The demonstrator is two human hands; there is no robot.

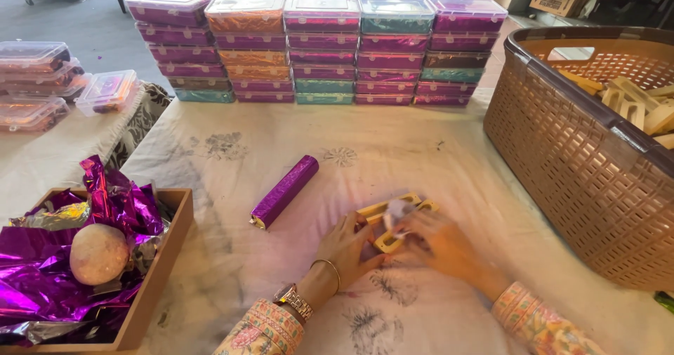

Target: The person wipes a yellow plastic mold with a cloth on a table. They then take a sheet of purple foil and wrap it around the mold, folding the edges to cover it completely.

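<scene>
I'm watching my right hand (441,241) blurring, its fingers hiding part of the yellow slotted pieces (387,218) on the cloth-covered table (435,151); whether it is clasping them I cannot tell. My left hand (345,248) is lying loosely open, fingertips touching those pieces, near the purple foil-wrapped bar (284,191)

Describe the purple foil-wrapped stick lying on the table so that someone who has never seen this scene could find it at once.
Start at the cloth-covered table, in front of the row of stacked foil-filled boxes. On the bare cloth, just beyond and left of the left hand, lies the purple wrapped stick, set diagonally. It is the only fully wrapped piece; the yellow pieces under the hands are bare.
</scene>
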